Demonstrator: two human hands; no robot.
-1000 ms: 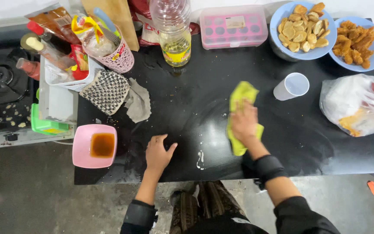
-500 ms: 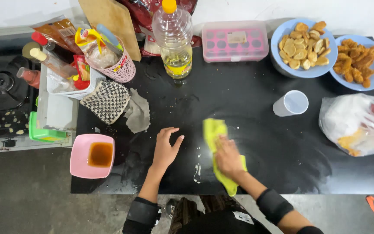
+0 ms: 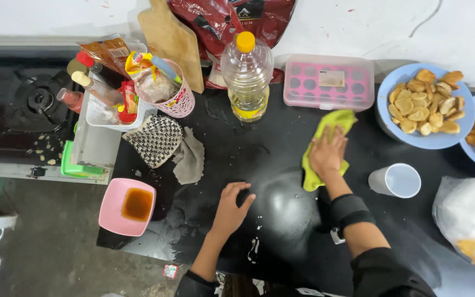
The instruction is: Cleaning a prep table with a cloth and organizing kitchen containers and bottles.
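The right hand (image 3: 327, 155) is pressing flat, fingers spread, on the yellow-green cloth (image 3: 325, 147) lying under its palm on the black counter (image 3: 281, 214), while the left hand (image 3: 231, 208) is bracing open-fingered on the counter nearby; even pressure and overlapping passes look best.
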